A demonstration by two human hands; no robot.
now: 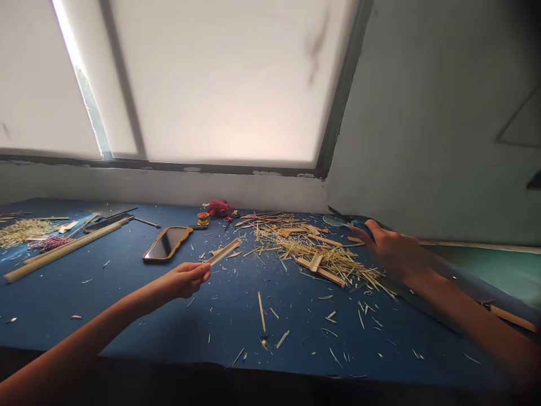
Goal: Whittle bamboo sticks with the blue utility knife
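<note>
My left hand [192, 280] is closed in a pinch on the near end of a split bamboo piece [225, 252], pale and hollowed along its length. The piece points away to the right, above the blue table. Farther right, my right hand [391, 248] is closed around the blue-green handle of a knife [338, 213], whose dark blade points left toward the wall. Motion blurs this hand a little. Just beside the blade lies a light oval hairbrush-like thing [334, 220]. A heap of bamboo shavings [304, 248] spreads between my hands, with a short bamboo piece [315, 261] on top.
A phone in a wavy yellow case [168, 244] lies on the blue table [139, 304]. Behind it are a dark red toy [218, 208] and a small red-and-gold pot [203, 219]. A long bamboo stick [67, 250] and more shavings [25, 231] lie left.
</note>
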